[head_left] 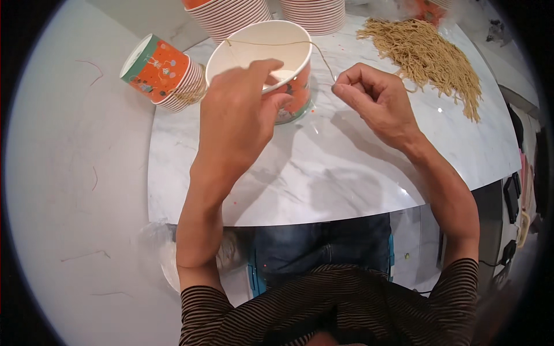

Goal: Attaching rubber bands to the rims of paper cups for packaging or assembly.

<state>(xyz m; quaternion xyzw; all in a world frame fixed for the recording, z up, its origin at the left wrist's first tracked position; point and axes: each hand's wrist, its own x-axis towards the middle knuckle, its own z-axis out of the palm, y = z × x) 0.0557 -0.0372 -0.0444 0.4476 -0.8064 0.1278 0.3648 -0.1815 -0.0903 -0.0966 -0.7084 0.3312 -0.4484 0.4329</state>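
Observation:
A large white-lined paper bucket (pixel 298 102), with an orange and green outside, stands tilted in front of me on the marble-patterned table. My left hand (pixel 234 112) is at its near rim, the thumb outside and the fingers reaching over into the mouth; the rim runs between them. A thin tan cord (pixel 271 44) crosses the mouth from the far left of the rim to the right side. From there it hangs down to my right hand (pixel 375 98), which pinches it between thumb and fingertips, apart from the bucket.
A stack of orange and green paper buckets (pixel 156 72) lies tipped at the left, with tan cords by it. More nested buckets (pixel 311 16) stand at the back. A heap of tan cords (pixel 424 57) covers the far right. The table (pixel 346 190) has a curved front edge before my lap.

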